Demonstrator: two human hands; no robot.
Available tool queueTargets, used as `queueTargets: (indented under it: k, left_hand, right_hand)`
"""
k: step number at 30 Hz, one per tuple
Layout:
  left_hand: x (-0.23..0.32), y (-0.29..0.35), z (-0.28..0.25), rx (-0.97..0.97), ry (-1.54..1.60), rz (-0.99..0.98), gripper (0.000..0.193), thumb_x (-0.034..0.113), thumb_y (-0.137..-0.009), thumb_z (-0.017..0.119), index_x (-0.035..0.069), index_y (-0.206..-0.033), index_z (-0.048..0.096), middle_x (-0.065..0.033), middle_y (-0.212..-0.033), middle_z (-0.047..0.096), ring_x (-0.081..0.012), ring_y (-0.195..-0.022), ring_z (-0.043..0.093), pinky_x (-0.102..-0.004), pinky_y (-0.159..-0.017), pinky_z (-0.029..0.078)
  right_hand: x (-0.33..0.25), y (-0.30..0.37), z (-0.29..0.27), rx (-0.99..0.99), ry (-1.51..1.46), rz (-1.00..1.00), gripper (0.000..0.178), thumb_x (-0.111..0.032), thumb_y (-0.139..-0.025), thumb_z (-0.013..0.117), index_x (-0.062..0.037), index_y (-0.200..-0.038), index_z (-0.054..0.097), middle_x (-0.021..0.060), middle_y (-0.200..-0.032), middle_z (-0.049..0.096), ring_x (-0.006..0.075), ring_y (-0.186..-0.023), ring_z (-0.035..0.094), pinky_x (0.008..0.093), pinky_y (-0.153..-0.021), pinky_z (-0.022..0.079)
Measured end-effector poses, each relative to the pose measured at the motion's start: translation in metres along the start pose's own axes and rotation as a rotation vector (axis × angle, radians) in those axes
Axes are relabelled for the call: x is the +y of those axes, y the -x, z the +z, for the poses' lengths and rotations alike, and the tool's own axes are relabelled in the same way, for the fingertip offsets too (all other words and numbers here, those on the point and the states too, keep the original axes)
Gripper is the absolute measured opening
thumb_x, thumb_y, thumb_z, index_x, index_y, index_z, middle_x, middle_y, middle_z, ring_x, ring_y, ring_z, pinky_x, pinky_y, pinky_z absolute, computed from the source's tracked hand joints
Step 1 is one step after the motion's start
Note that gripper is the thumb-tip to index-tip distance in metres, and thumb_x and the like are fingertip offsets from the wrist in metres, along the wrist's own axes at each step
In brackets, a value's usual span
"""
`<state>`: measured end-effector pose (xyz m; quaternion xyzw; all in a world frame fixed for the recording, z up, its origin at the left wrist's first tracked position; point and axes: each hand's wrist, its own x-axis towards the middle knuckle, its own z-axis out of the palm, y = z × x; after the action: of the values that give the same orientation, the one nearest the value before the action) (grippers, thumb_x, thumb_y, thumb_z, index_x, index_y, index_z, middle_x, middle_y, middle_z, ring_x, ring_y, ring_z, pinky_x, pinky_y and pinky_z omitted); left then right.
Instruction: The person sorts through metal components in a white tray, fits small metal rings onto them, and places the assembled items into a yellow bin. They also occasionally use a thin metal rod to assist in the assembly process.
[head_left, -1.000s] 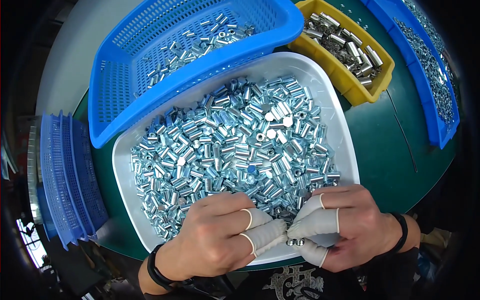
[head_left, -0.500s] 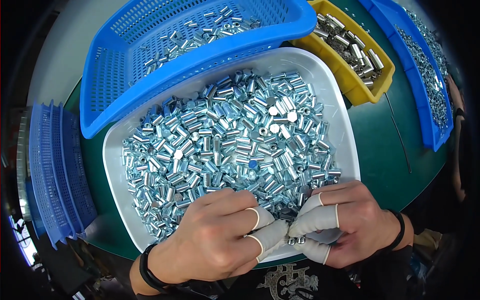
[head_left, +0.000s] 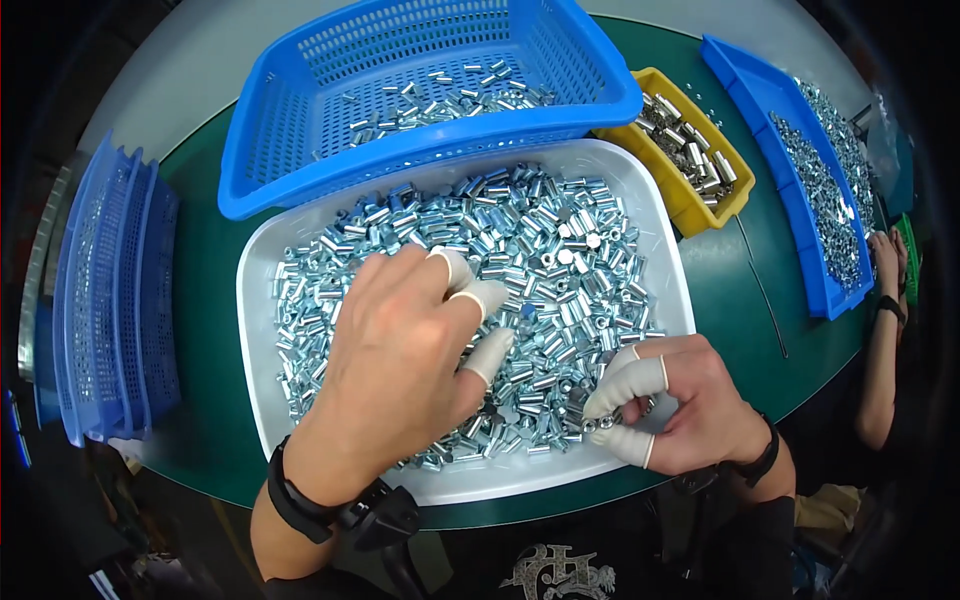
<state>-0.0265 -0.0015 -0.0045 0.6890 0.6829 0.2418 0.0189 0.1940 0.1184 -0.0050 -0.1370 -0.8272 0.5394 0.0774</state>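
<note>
A white tub (head_left: 668, 260) holds a heap of short silvery metal standoffs (head_left: 560, 320), some showing hexagonal ends, others round threaded holes. My left hand (head_left: 405, 335) reaches over the middle of the heap, its thumb and fingers curved and apart with nothing visible between them. At the tub's near right edge my right hand (head_left: 665, 405) pinches several standoffs (head_left: 603, 422) between thumb and fingers, their round ends facing out. Whitish finger cots cover thumb and fingertips on both hands.
Behind the tub a blue perforated basket (head_left: 235, 190) rests on its rim, with loose standoffs inside. A yellow bin (head_left: 742, 190) of larger cylinders stands at back right, a thin rod (head_left: 765, 290) nearby. Blue trays (head_left: 815, 290) hold small parts; stacked baskets (head_left: 110, 330) stand left. Another person's arm (head_left: 880, 370) is far right.
My left hand has left my right hand and moved up and left over the heap, its fingers parting. The right hand still grips standoffs. The view has shifted.
</note>
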Motion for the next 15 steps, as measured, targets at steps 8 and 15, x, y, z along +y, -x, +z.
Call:
queueTargets:
  k: [8,15]
  left_hand:
    - [-0.004,0.003,0.003,-0.024,-0.051,0.015,0.019,0.016,-0.074,0.078,0.006,-0.089,0.074,-0.0082,-0.082,0.060,-0.0271,-0.081,0.057,-0.0390,-0.076,0.042]
    - [0.002,0.000,-0.008,-0.063,-0.011,0.046,0.018,0.013,-0.074,0.074,0.006,-0.090,0.074,-0.0092,-0.083,0.061,-0.0279,-0.083,0.057,-0.0400,-0.077,0.041]
  right_hand:
    - [-0.031,-0.035,-0.024,0.136,-0.221,0.200,0.015,0.000,-0.071,0.080,-0.0036,-0.083,0.072,-0.0020,-0.074,0.068,0.0021,-0.064,0.056,0.0178,-0.055,0.040]
    - [-0.040,-0.149,-0.073,0.474,0.368,-0.025,0.017,-0.007,-0.077,0.074,0.0018,-0.091,0.070,0.0001,-0.067,0.063,0.0067,-0.061,0.056,0.0236,-0.055,0.043]
